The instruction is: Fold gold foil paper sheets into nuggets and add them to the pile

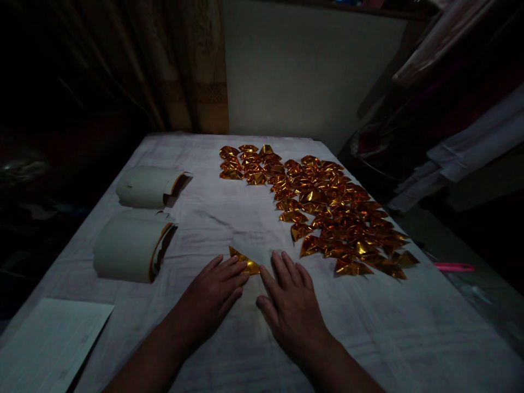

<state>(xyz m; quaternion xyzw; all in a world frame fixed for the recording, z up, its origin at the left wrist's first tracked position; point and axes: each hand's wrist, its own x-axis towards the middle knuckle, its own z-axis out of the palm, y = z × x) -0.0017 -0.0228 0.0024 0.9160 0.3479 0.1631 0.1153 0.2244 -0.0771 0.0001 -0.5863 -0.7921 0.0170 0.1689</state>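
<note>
A small sheet of gold foil paper [250, 255], white side up with a gold corner showing, lies on the white cloth-covered table [213, 218]. My left hand [213, 295] lies flat with its fingers stretched out, fingertips on the gold corner. To its right, my right hand [290, 303] rests palm down, fingers extended onto the sheet's near edge. Both hands press the paper rather than grip it. A spread of several folded gold foil pieces [327, 210] covers the table beyond and to the right.
Two curled stacks of foil paper, white side out, sit at the left: one nearer [126, 245], one farther [147, 186]. A printed white sheet [49, 344] lies at the near left corner. A pink object [454, 267] sits off the right edge. Curtains and a wall stand behind.
</note>
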